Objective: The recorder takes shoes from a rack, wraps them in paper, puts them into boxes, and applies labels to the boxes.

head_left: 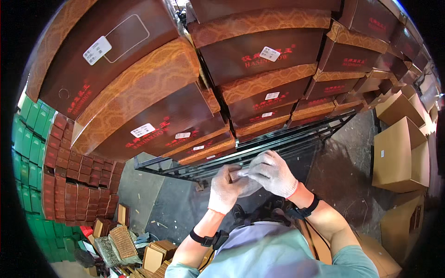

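Note:
Both my hands wear white knit gloves and meet in front of my chest. My left hand (224,189) is closed around a small flat pale item (239,174), partly hidden by the fingers. My right hand (273,173) pinches the same item from the right, fingers curled over it. What the item is I cannot tell; it looks like a small sheet or label strip. Black bands sit on both wrists. Just beyond my hands runs the black metal frame (241,157) of a cart or rack loaded with brown boxes (153,125).
Tall stacks of dark brown boxes with white stickers (259,55) fill the upper view. Plain cardboard cartons (398,153) stand at the right. Brown and green box stacks (69,185) line the left wall. Loose box parts and mats (125,241) lie on the grey floor at lower left.

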Motion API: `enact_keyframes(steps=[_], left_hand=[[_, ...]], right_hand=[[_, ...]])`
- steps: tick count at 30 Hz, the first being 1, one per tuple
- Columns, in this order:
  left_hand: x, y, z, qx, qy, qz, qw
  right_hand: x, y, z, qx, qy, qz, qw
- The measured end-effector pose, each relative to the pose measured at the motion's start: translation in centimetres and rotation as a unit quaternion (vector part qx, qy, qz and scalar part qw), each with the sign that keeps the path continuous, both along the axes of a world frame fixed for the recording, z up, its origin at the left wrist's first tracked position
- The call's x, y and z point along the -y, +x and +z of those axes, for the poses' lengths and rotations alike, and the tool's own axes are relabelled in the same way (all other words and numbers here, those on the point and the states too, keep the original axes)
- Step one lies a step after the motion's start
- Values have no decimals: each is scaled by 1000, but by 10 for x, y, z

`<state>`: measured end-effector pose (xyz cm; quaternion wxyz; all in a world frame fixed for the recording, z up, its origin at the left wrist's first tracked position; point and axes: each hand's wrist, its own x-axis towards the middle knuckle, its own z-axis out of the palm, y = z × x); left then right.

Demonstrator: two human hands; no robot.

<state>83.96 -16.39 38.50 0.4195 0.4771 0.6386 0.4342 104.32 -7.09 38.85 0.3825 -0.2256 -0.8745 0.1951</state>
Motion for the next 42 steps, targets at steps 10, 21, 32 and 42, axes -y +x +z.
enact_keyframes(steps=[10, 21, 32, 42], left_hand=[[17, 10, -34, -4, -16, 26, 1000], [-15, 94, -10, 14, 69, -79, 994], [-37, 177, 0, 79, 24, -112, 990], [-51, 201, -24, 29, -34, -41, 998]], right_hand=[[-53, 24, -102, -131, -331, -377, 855], [21, 114, -35, -152, -464, -256, 834], [-10, 211, 19, -44, -237, -74, 968], [-35, 207, -28, 79, 59, -90, 991]])
